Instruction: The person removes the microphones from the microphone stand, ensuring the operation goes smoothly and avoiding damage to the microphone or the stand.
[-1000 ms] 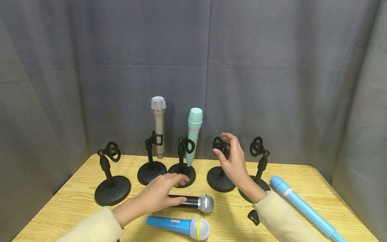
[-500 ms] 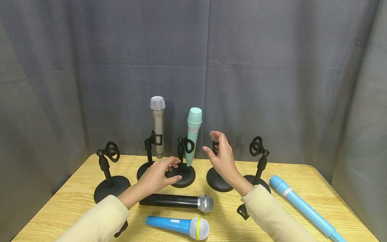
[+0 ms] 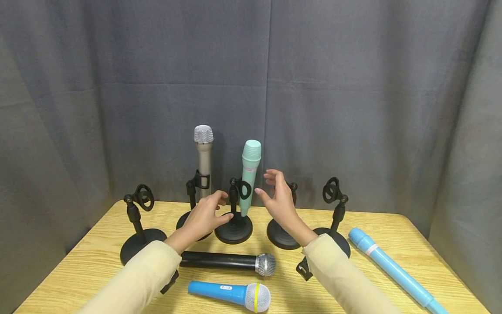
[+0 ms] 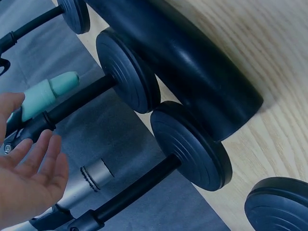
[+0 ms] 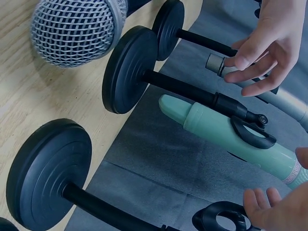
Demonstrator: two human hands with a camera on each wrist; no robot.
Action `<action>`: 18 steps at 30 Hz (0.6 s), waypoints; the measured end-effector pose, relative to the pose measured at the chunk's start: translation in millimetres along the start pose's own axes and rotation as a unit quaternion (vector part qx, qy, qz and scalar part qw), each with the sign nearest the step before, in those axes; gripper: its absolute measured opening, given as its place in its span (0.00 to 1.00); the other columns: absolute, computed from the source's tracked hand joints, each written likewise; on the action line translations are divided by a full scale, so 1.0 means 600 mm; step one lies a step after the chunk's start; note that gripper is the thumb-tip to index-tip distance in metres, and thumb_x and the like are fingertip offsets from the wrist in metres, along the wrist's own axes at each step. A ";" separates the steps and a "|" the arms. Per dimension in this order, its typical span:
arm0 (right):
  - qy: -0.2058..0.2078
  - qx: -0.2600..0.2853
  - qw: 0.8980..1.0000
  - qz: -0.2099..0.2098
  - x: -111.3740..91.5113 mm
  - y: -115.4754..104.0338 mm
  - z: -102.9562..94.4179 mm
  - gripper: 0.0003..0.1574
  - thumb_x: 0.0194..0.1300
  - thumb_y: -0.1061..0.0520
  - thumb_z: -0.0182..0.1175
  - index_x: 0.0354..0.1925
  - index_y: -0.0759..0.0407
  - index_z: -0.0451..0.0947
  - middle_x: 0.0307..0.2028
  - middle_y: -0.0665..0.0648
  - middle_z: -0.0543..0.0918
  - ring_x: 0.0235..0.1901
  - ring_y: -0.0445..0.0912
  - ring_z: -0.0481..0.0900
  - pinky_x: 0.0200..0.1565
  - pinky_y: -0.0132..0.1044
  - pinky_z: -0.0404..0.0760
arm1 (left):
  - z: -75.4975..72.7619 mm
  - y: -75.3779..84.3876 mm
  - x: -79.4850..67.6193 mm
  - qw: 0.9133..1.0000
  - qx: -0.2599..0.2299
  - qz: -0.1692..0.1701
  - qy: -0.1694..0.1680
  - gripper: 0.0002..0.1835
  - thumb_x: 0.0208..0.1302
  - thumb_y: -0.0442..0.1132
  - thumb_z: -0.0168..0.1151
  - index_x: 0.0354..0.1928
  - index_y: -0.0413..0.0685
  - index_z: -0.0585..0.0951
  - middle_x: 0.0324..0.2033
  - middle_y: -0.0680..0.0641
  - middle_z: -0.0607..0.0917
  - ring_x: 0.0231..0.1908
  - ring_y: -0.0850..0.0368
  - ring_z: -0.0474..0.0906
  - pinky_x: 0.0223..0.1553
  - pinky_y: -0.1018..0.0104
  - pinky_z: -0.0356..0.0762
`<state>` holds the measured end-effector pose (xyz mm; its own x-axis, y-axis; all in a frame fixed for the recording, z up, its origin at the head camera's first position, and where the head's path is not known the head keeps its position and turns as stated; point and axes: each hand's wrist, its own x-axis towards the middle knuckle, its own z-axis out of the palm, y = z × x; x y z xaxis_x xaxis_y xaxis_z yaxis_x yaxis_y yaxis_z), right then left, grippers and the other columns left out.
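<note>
A mint-green microphone (image 3: 251, 158) leans in the clip of the middle black stand (image 3: 233, 229). My left hand (image 3: 205, 216) is just left of that stand, its thumb and fingers apart and holding nothing. On the other side, my right hand (image 3: 280, 201) is near the mint-green microphone with fingers loosely bent and nothing held. Both hands flank it without visible contact; in the right wrist view, the left hand (image 5: 272, 48) appears above the mint-green microphone (image 5: 226, 139). Behind my left hand, a champagne-coloured microphone (image 3: 204, 157) stands upright in another stand's clip.
A black microphone (image 3: 223, 261) and a blue one (image 3: 223, 292) lie on the wooden table (image 3: 78, 279) in front. A long light-blue microphone (image 3: 396, 268) lies at the right. Stands with bare clips are at far left (image 3: 144, 244), right of centre (image 3: 283, 235) and right (image 3: 333, 240).
My left hand has lifted from over the black microphone and moved forward towards the middle stand. My right hand has moved left, closer to the mint-green microphone.
</note>
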<state>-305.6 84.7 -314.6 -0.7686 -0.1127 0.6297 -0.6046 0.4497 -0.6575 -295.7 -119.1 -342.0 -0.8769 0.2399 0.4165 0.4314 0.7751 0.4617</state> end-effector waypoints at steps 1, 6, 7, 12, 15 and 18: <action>-0.001 0.004 1.000 0.002 0.002 0.000 0.002 0.32 0.58 0.62 0.61 0.58 0.67 0.59 0.52 0.64 0.72 0.53 0.57 0.73 0.51 0.51 0.74 | 0.001 -0.001 0.003 1.000 0.000 -0.002 0.001 0.27 0.51 0.43 0.68 0.52 0.43 0.72 0.42 0.44 0.83 0.43 0.48 0.80 0.40 0.55 0.78; -0.005 0.018 1.000 0.013 0.011 0.001 0.009 0.33 0.58 0.62 0.62 0.58 0.66 0.59 0.52 0.65 0.72 0.53 0.57 0.73 0.52 0.52 0.73 | 0.006 -0.002 0.016 1.000 0.003 -0.026 0.000 0.29 0.51 0.43 0.68 0.54 0.43 0.70 0.44 0.42 0.82 0.45 0.47 0.79 0.42 0.52 0.77; -0.006 0.020 1.000 0.015 0.012 0.001 0.010 0.33 0.58 0.62 0.62 0.58 0.66 0.59 0.52 0.65 0.72 0.53 0.57 0.73 0.51 0.52 0.73 | 0.008 -0.003 0.018 1.000 0.005 -0.029 0.000 0.29 0.51 0.43 0.69 0.54 0.43 0.70 0.44 0.42 0.82 0.45 0.47 0.79 0.42 0.52 0.77; -0.010 0.029 0.999 0.032 0.021 0.004 0.017 0.33 0.58 0.61 0.61 0.58 0.65 0.59 0.53 0.64 0.72 0.53 0.57 0.73 0.51 0.51 0.74 | 0.016 -0.008 0.030 0.999 -0.004 -0.032 0.006 0.30 0.49 0.40 0.70 0.54 0.39 0.70 0.44 0.39 0.81 0.45 0.45 0.78 0.44 0.51 0.76; -0.009 0.036 0.999 0.039 0.028 0.005 0.021 0.33 0.59 0.61 0.61 0.59 0.64 0.59 0.53 0.64 0.72 0.53 0.56 0.73 0.51 0.50 0.75 | 0.021 -0.011 0.036 0.999 -0.015 -0.031 0.011 0.30 0.48 0.38 0.70 0.54 0.38 0.70 0.43 0.38 0.81 0.46 0.44 0.78 0.45 0.51 0.76; -0.008 0.045 0.998 0.040 0.033 0.004 0.026 0.33 0.58 0.61 0.61 0.59 0.64 0.59 0.52 0.65 0.72 0.53 0.57 0.73 0.50 0.49 0.76 | 0.025 -0.015 0.042 0.999 -0.017 -0.032 0.015 0.30 0.48 0.37 0.70 0.53 0.38 0.70 0.43 0.38 0.81 0.46 0.44 0.78 0.45 0.52 0.76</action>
<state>-325.9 69.7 -310.3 -0.8175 -0.0947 0.5681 -0.5576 0.3768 -0.7397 -324.6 -111.4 -347.5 -0.8962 0.1719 0.4090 0.3820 0.7680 0.5141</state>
